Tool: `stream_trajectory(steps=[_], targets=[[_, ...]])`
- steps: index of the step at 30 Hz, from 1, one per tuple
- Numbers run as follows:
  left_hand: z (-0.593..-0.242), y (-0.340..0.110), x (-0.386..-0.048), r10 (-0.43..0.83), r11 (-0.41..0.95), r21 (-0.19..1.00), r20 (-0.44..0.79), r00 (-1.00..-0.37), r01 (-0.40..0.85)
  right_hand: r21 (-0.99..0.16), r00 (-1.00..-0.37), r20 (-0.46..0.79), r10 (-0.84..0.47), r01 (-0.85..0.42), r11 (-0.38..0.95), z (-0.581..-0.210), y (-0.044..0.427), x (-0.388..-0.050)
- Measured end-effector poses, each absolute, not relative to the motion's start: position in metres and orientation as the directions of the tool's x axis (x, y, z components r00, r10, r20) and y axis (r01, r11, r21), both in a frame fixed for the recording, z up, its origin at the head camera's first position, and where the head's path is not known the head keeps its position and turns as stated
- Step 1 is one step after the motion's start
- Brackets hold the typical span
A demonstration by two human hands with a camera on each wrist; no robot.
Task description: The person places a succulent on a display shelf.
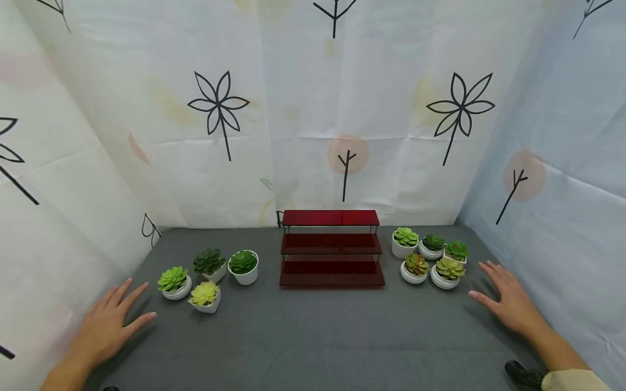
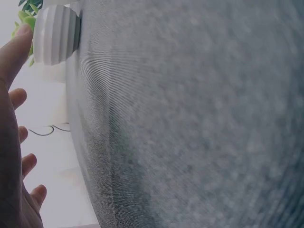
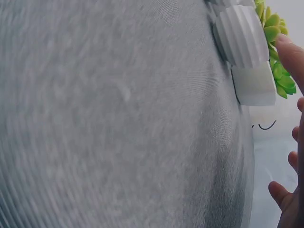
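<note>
In the head view my left hand (image 1: 108, 325) is at the left of the grey table, fingers spread and holding nothing. Nearest to it is a light green succulent in a ribbed white pot (image 1: 177, 288); the left wrist view shows that ribbed pot (image 2: 56, 35) beyond the thumb. Three more potted succulents stand close by: a dark green one (image 1: 209, 263), a yellow-green one (image 1: 205, 296) and a green one in a round pot (image 1: 243, 266). My right hand (image 1: 511, 298), fingers also apart and gripping nothing, lies right of a cluster of several potted succulents (image 1: 447, 271).
A dark red three-tier display stand (image 1: 332, 250) stands at the back middle of the table (image 1: 313, 336), between the two plant groups. White patterned cloth (image 1: 313, 108) hangs behind and along both sides. A black object (image 1: 523, 374) shows beside the right sleeve.
</note>
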State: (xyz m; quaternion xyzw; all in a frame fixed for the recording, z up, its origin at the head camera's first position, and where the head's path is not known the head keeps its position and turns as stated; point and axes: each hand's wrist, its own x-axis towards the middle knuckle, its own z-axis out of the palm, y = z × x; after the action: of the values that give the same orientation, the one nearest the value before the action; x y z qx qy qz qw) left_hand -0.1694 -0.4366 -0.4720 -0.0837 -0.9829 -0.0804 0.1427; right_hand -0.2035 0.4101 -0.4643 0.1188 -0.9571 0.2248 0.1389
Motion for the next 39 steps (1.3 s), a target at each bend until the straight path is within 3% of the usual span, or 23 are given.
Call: stream_trajectory(steps=[7,13,19,32,39], targets=[[-0.468,-0.431,-0.169,0.135,0.951,0.210,0.382,-0.914,0.228,-0.479,-0.927,0.363,-0.090,-0.269,0.836,-0.458,0.399,-0.199],[-0.461,-0.417,-0.168,0.109,0.922,0.264,0.522,-0.846,0.282,-0.566,-0.935,0.355,0.022,-0.196,0.801,-0.454,0.386,-0.193],[-0.454,-0.399,-0.169,0.085,0.893,0.300,0.619,-0.781,0.335,-0.660,-0.901,0.421,0.100,-0.229,0.716,-0.455,0.375,-0.186],[-0.450,-0.359,-0.163,-0.035,0.813,0.475,0.618,-0.786,0.337,-0.774,-0.869,0.433,0.239,-0.223,0.593,-0.468,0.358,-0.181],[-0.448,-0.339,-0.164,-0.071,0.801,0.509,0.601,-0.796,0.313,-0.870,-0.876,0.328,0.354,-0.135,0.475,-0.473,0.345,-0.179]])
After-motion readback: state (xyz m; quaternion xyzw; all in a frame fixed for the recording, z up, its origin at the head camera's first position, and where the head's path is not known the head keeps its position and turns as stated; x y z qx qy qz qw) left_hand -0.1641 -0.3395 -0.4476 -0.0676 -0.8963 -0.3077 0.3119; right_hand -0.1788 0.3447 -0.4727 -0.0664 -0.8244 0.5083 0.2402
